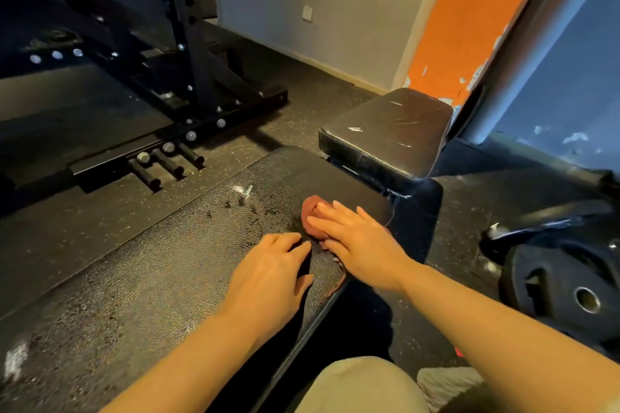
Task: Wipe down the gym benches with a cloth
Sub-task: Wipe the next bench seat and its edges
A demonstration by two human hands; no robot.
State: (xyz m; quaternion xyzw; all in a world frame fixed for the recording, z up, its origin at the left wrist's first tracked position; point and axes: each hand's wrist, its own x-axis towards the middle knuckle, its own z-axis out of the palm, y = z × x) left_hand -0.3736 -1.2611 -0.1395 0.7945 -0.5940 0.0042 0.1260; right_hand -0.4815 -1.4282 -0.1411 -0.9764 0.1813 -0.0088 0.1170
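A bent knee (362, 386) in tan cloth is sitting nearest the camera, at the bottom of the view. Just above it, two bare arms are reaching out over the long black table (141, 278), which is the padded gym bench. The left hand (268, 271) is lying flat on the pad with its fingers relaxed, gripping nothing. Beside it, the right hand (355, 238) is pressing down with straight fingers on a small reddish cloth (310, 211), which is bunched up near the far right edge of the pad.

It looks like the wiping is going on right now, and only part of the pad seems done. Dark wet spots (241, 208) are sitting to the left of the cloth, so the next move probably calls for sliding the cloth left over them.

On the left, a black metal rack (188, 43) is standing on the dark speckled floor (84, 211). A second, scratched pad (389, 131) is waiting beyond. A weight plate (570, 278) is leaning at the right, under a peeling orange and blue wall (469, 10).
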